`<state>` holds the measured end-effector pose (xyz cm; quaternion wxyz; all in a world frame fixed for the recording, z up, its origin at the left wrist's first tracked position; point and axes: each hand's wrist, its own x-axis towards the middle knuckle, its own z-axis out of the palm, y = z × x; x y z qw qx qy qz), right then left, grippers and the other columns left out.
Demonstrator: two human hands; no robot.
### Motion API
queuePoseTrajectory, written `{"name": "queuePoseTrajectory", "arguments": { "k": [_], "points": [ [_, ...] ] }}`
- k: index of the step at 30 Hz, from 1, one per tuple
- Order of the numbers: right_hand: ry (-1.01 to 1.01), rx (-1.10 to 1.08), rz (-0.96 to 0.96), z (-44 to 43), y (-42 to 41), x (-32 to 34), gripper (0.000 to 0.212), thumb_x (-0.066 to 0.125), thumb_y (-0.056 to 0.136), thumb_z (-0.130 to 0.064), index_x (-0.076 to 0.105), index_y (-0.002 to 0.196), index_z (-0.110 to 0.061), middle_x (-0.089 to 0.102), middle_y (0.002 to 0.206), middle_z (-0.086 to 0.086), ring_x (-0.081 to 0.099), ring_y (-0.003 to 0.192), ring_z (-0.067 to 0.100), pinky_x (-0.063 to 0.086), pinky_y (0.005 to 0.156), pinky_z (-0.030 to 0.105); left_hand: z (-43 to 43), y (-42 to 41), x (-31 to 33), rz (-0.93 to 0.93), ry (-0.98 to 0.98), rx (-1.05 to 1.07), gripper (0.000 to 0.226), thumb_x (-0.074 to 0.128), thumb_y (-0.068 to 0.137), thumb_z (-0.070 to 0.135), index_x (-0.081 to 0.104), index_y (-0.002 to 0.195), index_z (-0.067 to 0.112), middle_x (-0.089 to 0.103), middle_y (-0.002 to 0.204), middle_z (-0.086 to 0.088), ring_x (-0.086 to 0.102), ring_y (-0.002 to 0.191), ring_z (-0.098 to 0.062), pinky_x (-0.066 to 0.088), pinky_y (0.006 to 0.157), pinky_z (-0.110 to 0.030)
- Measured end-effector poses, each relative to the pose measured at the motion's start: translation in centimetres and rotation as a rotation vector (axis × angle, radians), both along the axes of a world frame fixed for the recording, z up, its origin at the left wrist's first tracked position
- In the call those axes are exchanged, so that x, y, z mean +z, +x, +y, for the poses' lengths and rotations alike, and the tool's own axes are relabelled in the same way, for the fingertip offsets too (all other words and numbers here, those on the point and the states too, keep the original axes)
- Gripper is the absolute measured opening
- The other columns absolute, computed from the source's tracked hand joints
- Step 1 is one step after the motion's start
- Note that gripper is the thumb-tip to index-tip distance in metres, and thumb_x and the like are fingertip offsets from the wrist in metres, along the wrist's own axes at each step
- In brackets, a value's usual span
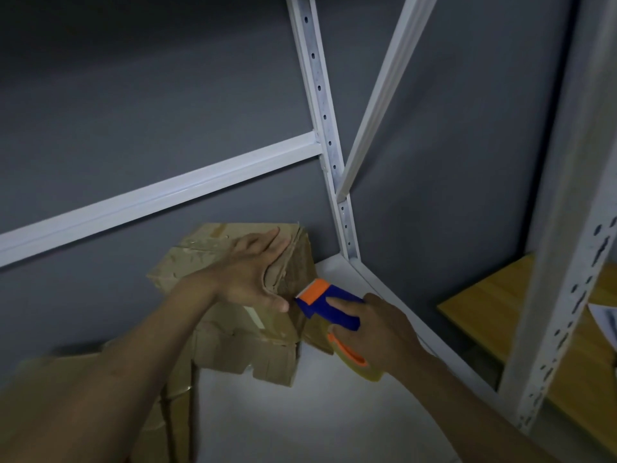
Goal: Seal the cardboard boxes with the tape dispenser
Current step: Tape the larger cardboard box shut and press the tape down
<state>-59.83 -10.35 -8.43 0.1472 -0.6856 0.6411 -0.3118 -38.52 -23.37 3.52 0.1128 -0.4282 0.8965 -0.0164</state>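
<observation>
Observed: the left hand (253, 272) lies flat on top of the cardboard box (233, 335), fingers straight and pressing down, thumb spread toward the near corner. Judged purpose: to hold the flaps shut and steady the box against the pull of the tape.

The right hand (384, 332) is wrapped round the tape dispenser (330, 307), forefinger laid along its blue body. The orange blade end meets the side of the box just beside the left thumb. This suggests a strip being started or ended on that side.

The tape roll (364, 369) sits under the right palm. The box rests on a white shelf (300, 412). A second box (177, 406) stands below the left forearm; whether it is sealed cannot be determined.
</observation>
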Motion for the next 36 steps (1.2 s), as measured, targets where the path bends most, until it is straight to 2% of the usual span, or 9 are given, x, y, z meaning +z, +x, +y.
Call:
{"name": "queuePoseTrajectory", "arguments": {
  "k": [6, 12, 14, 17, 21, 25, 28, 32, 36],
  "points": [
    [-0.017, 0.045, 0.098, -1.3, -1.3, -1.2, 0.061, 0.052, 0.091, -0.053, 0.027, 0.146, -0.041, 0.048, 0.125, 0.002, 0.051, 0.110, 0.015, 0.045, 0.090, 0.022, 0.1, -0.5, -1.0, 0.062, -0.040, -0.042, 0.104, 0.062, 0.071, 0.076, -0.021, 0.133, 0.068, -0.031, 0.156, 0.009, -0.027, 0.144, -0.024, -0.004, 0.117, -0.055],
    [-0.125, 0.089, 0.155, -1.7, -1.8, -1.6, 0.064, 0.049, 0.087, -0.059, 0.032, 0.144, -0.036, 0.055, 0.116, 0.006, 0.059, 0.100, 0.018, 0.047, 0.080, 0.022, -1.0, -1.4, 2.8, -0.229, -0.052, -0.181, 0.112, 0.074, 0.061, 0.072, 0.003, 0.146, 0.055, -0.049, 0.145, 0.001, -0.046, 0.133, -0.024, -0.020, 0.111, -0.047],
    [-0.153, 0.105, 0.148, -1.8, -1.8, -1.8, 0.059, 0.044, 0.083, -0.061, 0.035, 0.136, -0.038, 0.061, 0.097, 0.006, 0.063, 0.078, 0.018, 0.050, 0.065, 0.021, -1.3, -2.2, 3.9, -0.343, -0.021, -0.167, 0.119, 0.078, 0.061, 0.068, -0.005, 0.146, 0.055, -0.052, 0.143, -0.001, -0.050, 0.129, -0.025, -0.022, 0.110, -0.048],
    [-0.110, 0.122, 0.157, -1.7, -2.4, -1.4, 0.059, 0.047, 0.086, -0.061, 0.036, 0.140, -0.038, 0.058, 0.106, 0.005, 0.060, 0.088, 0.018, 0.052, 0.075, 0.026, -1.9, -3.1, 4.2, -0.451, -0.035, -0.173, 0.129, 0.078, 0.059, 0.068, -0.016, 0.145, 0.053, -0.049, 0.145, -0.004, -0.050, 0.128, -0.027, -0.022, 0.112, -0.053],
    [-0.093, 0.109, 0.162, -1.3, -3.5, -1.6, 0.061, 0.050, 0.087, -0.059, 0.039, 0.142, -0.036, 0.055, 0.115, 0.002, 0.056, 0.096, 0.014, 0.044, 0.081, 0.018, -2.4, -3.1, 3.1, -0.359, -0.011, -0.251, 0.115, 0.078, 0.056, 0.070, 0.005, 0.143, 0.052, -0.027, 0.156, -0.001, -0.036, 0.139, -0.029, -0.015, 0.116, -0.054],
    [-0.067, 0.092, 0.218, -1.0, -3.9, -1.7, 0.064, 0.050, 0.088, -0.060, 0.033, 0.145, -0.036, 0.052, 0.126, 0.000, 0.055, 0.108, 0.016, 0.038, 0.081, 0.013, -1.9, -2.8, 2.9, -0.277, 0.045, -0.239, 0.109, 0.082, 0.056, 0.064, 0.013, 0.138, 0.051, -0.019, 0.150, 0.006, -0.002, 0.145, -0.030, 0.017, 0.119, -0.040],
    [-0.042, 0.084, 0.271, -1.0, -3.9, -1.1, 0.064, 0.048, 0.091, -0.059, 0.027, 0.147, -0.037, 0.047, 0.130, -0.004, 0.051, 0.112, 0.012, 0.032, 0.081, 0.009, -1.9, -3.0, 2.8, -0.335, 0.014, -0.257, 0.111, 0.078, 0.057, 0.070, 0.009, 0.142, 0.048, -0.031, 0.154, -0.004, -0.021, 0.143, -0.026, 0.004, 0.118, -0.042],
    [-0.019, 0.090, 0.233, -1.1, -3.6, -1.7, 0.063, 0.048, 0.091, -0.058, 0.030, 0.146, -0.035, 0.049, 0.127, -0.001, 0.053, 0.109, 0.013, 0.034, 0.080, 0.012, -1.9, -3.3, 3.0, -0.311, 0.004, -0.273, 0.101, 0.074, 0.054, 0.074, 0.017, 0.133, 0.049, 0.013, 0.146, -0.003, 0.013, 0.136, -0.027, 0.023, 0.114, -0.047],
    [-0.045, 0.085, 0.222, -1.3, -3.4, -2.8, 0.092, 0.013, 0.073, -0.088, 0.032, 0.146, -0.034, 0.052, 0.125, 0.001, 0.051, 0.100, 0.008, 0.031, 0.076, 0.010, -1.5, -3.2, 2.6, -0.260, -0.023, -0.292, 0.098, 0.073, 0.056, 0.072, 0.020, 0.134, 0.045, 0.018, 0.141, -0.003, 0.019, 0.132, -0.025, 0.024, 0.113, -0.045]
  ]
}}
